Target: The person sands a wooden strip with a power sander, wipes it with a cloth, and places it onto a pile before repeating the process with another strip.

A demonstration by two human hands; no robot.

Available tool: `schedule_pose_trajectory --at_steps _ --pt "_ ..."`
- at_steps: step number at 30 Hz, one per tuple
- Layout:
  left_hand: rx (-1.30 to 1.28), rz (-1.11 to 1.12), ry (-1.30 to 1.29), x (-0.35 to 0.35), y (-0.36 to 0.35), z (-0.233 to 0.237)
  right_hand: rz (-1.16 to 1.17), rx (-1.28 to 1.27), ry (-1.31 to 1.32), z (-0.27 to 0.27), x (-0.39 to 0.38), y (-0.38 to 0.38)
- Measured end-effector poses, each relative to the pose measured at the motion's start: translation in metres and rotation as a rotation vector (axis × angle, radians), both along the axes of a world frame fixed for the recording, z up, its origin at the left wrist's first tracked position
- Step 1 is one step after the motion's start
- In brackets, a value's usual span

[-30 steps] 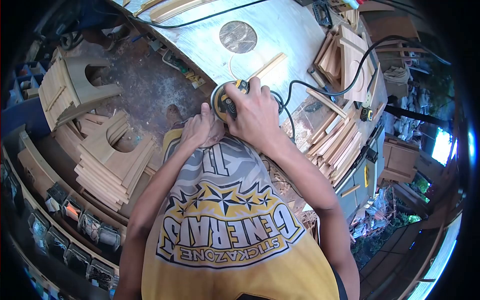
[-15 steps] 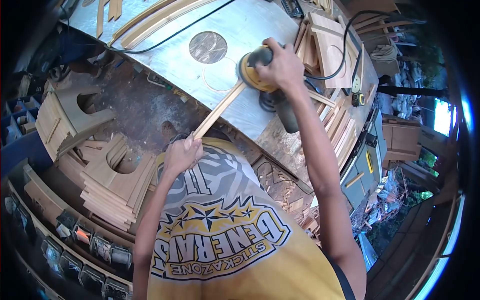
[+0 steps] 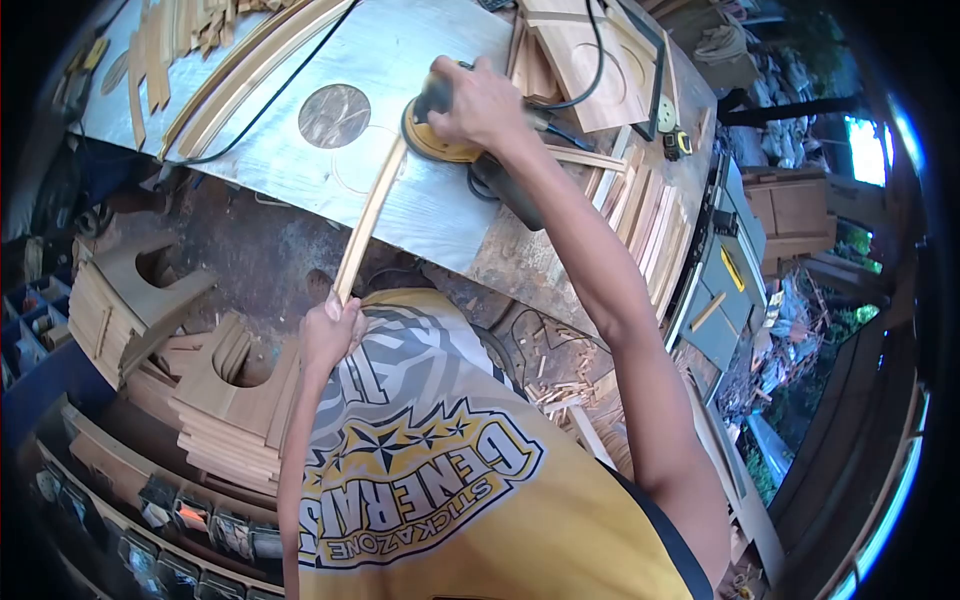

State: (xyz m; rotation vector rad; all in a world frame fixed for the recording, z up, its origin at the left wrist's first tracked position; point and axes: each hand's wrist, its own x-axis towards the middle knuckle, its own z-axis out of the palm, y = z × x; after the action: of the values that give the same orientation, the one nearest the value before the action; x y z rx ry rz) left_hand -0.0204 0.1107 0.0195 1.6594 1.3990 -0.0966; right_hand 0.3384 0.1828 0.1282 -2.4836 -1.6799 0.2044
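My right hand is wrapped over the top of a yellow and black orbital sander. The sander's pad lies on a long, thin wooden strip, which crosses the edge of the metal-topped workbench. My left hand pinches the strip's near end in front of my yellow and grey shirt. The strip's middle is hidden under the sander and my right hand. A dark dust bag or canister sticks out from the sander below my wrist.
Wooden strips lie right of the sander, with wooden panels and a tape measure beyond. A black cord crosses the bench. Curved strips lie on its left. Stacked cut-out boards stand to my left.
The view has turned, so the bench, sander and both hands appear farther left. Both hands keep their hold, and the sander stays on the strip.
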Motion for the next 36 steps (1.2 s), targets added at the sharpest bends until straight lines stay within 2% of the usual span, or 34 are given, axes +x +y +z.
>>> schedule_pose_trajectory --at_steps 3,4,7,9,11,14,16,19,23,27,30,32,36 --pt "0.035 0.041 0.007 0.004 0.003 0.006 0.088 -0.033 -0.001 0.002 -0.022 -0.009" --pt "0.041 0.045 0.022 0.001 0.001 0.004 0.084 -0.132 0.026 0.002 -0.033 -0.007" --pt "0.041 0.084 0.054 -0.012 0.001 -0.003 0.094 -0.093 0.012 0.0 -0.039 -0.007" --pt "0.035 0.259 -0.062 -0.033 -0.003 0.006 0.059 -0.06 0.024 -0.008 -0.025 0.0" --pt "0.205 0.364 -0.11 -0.044 -0.007 0.037 0.052 -0.025 0.005 -0.009 -0.02 0.004" --pt "0.294 0.398 -0.164 -0.054 -0.007 0.082 0.036 0.005 0.006 -0.004 -0.023 0.01" --pt "0.262 0.44 -0.304 -0.049 -0.007 0.111 0.033 0.022 0.048 -0.004 -0.027 0.014" --pt "0.214 0.422 -0.411 -0.047 -0.007 0.132 0.053 0.027 0.036 -0.004 -0.033 0.016" --pt "0.153 0.408 -0.5 -0.058 -0.013 0.111 0.09 0.01 0.025 -0.005 -0.038 0.018" --pt "0.146 0.405 -0.527 -0.053 -0.015 0.114 0.082 0.016 0.045 -0.004 -0.041 0.017" --pt "0.249 0.353 -0.428 -0.042 -0.008 0.114 0.092 -0.021 0.047 0.0 -0.042 0.013" --pt "0.312 0.194 -0.101 -0.026 0.003 0.107 0.097 -0.044 0.038 0.0 -0.041 0.004" --pt "-0.024 0.167 0.081 -0.014 0.004 0.031 0.075 -0.049 0.017 0.009 -0.028 -0.016"
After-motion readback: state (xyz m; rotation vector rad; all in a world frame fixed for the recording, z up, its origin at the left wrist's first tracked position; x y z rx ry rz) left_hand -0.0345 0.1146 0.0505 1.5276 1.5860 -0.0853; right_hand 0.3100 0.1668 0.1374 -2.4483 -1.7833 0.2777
